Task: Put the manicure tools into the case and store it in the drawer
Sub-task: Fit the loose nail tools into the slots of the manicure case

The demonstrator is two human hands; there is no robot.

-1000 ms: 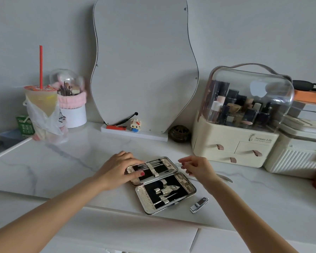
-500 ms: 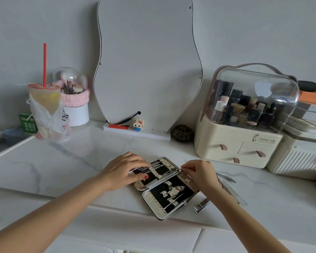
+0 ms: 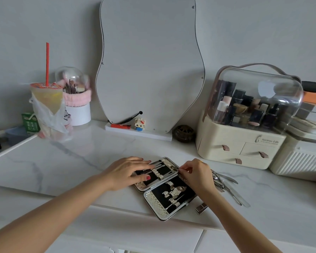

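1. Fingers [image 3: 144,164] of the left hand [image 3: 125,173] lie straight and close together, flat on the far half of the open manicure case [image 3: 164,187], pressing it down on the white marble tabletop [image 3: 65,157]; the thumb rests on the black lining near the case's left edge.
2. The right hand [image 3: 197,173] has its fingers curled and its fingertips pinch at the right rim of that same far half; what exactly they pinch is too small to tell.
3. The case lies open in two halves near the table's front edge, with metal tools strapped in both.
4. Loose manicure tools [image 3: 226,185] lie on the table just right of the right hand, and a nail clipper [image 3: 201,208] lies beside the near half, partly hidden by the wrist.
5. A cream cosmetics organiser [image 3: 241,143] with small drawers stands behind on the right; a wavy mirror [image 3: 150,61] leans on the wall; a drink cup with a red straw [image 3: 47,99] stands at the left.
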